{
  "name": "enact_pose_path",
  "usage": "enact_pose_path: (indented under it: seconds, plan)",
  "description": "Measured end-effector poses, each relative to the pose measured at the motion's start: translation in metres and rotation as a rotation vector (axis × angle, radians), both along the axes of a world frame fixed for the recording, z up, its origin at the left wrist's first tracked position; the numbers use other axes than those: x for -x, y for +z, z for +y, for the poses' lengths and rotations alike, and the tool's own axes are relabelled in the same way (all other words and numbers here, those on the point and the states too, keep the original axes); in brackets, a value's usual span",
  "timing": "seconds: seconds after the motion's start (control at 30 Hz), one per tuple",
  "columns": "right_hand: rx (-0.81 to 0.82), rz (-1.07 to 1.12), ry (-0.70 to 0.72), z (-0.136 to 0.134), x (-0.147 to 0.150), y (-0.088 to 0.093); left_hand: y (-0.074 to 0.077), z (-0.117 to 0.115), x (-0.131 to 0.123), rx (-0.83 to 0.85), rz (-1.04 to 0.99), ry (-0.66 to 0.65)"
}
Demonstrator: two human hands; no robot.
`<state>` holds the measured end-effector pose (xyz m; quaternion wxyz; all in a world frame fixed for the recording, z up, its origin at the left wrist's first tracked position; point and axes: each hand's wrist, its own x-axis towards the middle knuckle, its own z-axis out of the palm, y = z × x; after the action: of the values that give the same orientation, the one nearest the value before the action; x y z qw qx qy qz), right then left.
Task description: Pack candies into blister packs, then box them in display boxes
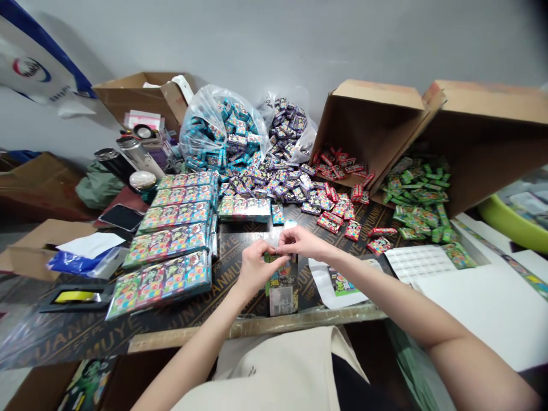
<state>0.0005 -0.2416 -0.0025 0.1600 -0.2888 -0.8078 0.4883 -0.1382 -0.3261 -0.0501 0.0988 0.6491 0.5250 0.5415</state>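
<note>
The left hand and right hand are together, fingertips meeting just above a green printed packet at the near side of the table; any grip is too small to tell. The packet looks light, thin and slippery, best taken by its edges

The counter was black, with gold lettering repeated across it. The stacked packs were green, dotted with pink, yellow and blue circles. Nearby lay turquoise packets, purple packets, red packets and bright green packets, while the central packet showed green over black.
</note>
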Motion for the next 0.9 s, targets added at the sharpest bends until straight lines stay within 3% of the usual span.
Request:
enact_pose_path:
  seconds: [0.1, 0.17, 0.27, 0.33, 0.4, 0.47, 0.53, 0.6, 0.7, 0.8, 0.9]
  plan:
    - [0.045, 0.113, -0.109, -0.002, 0.001, -0.014, -0.006, 0.003, -0.003, 0.037, -0.043, 0.036]
    - [0.139, 0.239, -0.222, -0.006, 0.000, -0.023, -0.014, 0.002, -0.005, 0.112, -0.179, -0.002]
    - [0.268, 0.376, -0.347, -0.010, -0.008, -0.028, -0.026, -0.003, -0.009, 0.306, -0.451, -0.193]
    - [0.203, 0.404, -0.405, -0.005, -0.023, -0.026, -0.024, -0.007, -0.007, 0.392, -0.480, -0.300]
    - [-0.018, 0.360, -0.473, 0.009, -0.049, -0.024, -0.010, -0.007, 0.000, 0.353, -0.347, -0.286]
    - [-0.335, 0.195, -0.595, 0.030, -0.087, -0.024, 0.011, 0.002, 0.011, 0.189, -0.113, -0.166]
    - [-0.629, -0.077, -0.796, 0.051, -0.135, -0.028, 0.032, 0.021, 0.022, -0.029, 0.158, -0.023]
    - [-0.771, -0.363, -1.032, 0.068, -0.188, -0.035, 0.043, 0.050, 0.031, -0.150, 0.422, 0.099]
    - [-0.704, -0.624, -1.207, 0.079, -0.261, -0.047, 0.035, 0.099, 0.040, -0.109, 0.706, 0.253]
    - [-0.608, -0.687, -1.176, 0.075, -0.316, -0.058, 0.012, 0.135, 0.049, -0.018, 0.868, 0.293]
    - [-0.583, -0.657, -1.140, 0.065, -0.345, -0.067, -0.004, 0.151, 0.056, 0.010, 0.939, 0.287]
